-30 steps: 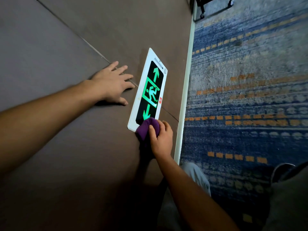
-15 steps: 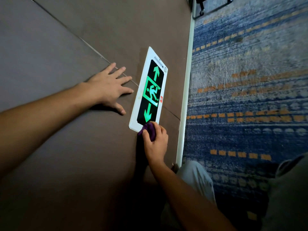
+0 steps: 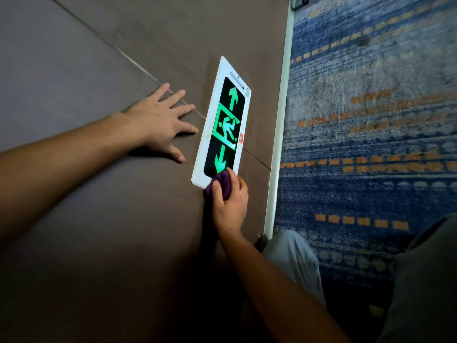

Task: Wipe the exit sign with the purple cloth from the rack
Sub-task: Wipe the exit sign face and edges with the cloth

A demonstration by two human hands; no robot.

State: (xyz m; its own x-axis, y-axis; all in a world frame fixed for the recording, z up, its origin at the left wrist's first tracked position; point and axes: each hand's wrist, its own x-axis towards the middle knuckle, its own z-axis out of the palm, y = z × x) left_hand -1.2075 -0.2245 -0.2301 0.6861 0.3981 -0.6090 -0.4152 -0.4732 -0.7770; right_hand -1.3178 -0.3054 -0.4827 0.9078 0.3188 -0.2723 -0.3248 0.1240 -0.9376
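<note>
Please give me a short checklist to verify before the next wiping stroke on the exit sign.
1. Purple cloth held in right hand: ok.
2. Cloth touching exit sign at its near end: ok.
3. Left hand flat on the wall, beside the sign, off its face: ok.
4. Sign face ahead of the cloth free of obstacles: ok.
5. Sign lit, green arrows visible: ok.
6. Dirt remaining on the sign: cannot tell.

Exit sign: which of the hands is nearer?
Right. The right hand presses the purple cloth on the exit sign at its near end; the left hand lies flat on the wall beside it.
</note>
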